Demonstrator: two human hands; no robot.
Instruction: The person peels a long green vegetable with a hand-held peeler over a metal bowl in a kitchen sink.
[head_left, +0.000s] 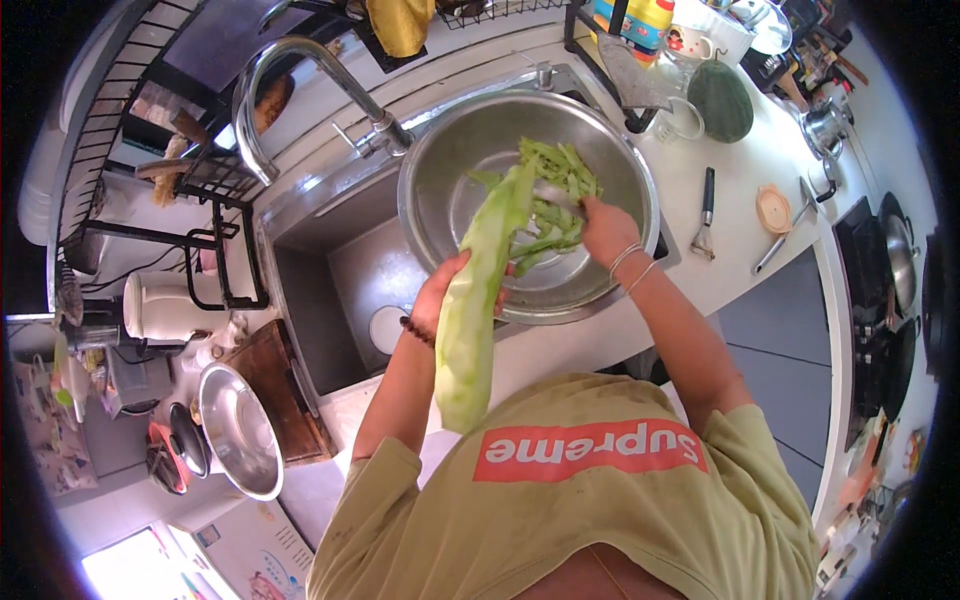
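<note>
A long, pale green peeled gourd (471, 330) slants from near my shirt up over a large stainless steel basin (427, 161). My left hand (442, 289) grips it around its middle, thumb on the near side and fingertips showing at the far side. In my right hand (606, 227) is a metal blade or peeler (559, 199), held beside the gourd's upper end; its handle is hidden by my fingers. Green peelings (566, 169) lie heaped in the basin beneath that hand.
Left of the basin are a sink (360, 262) and a chrome faucet (300, 49). A black-handled peeler (707, 214), an orange lid (773, 209) and a dark green melon (720, 101) lie on the right counter. A second steel bowl (241, 431) stands at the lower left.
</note>
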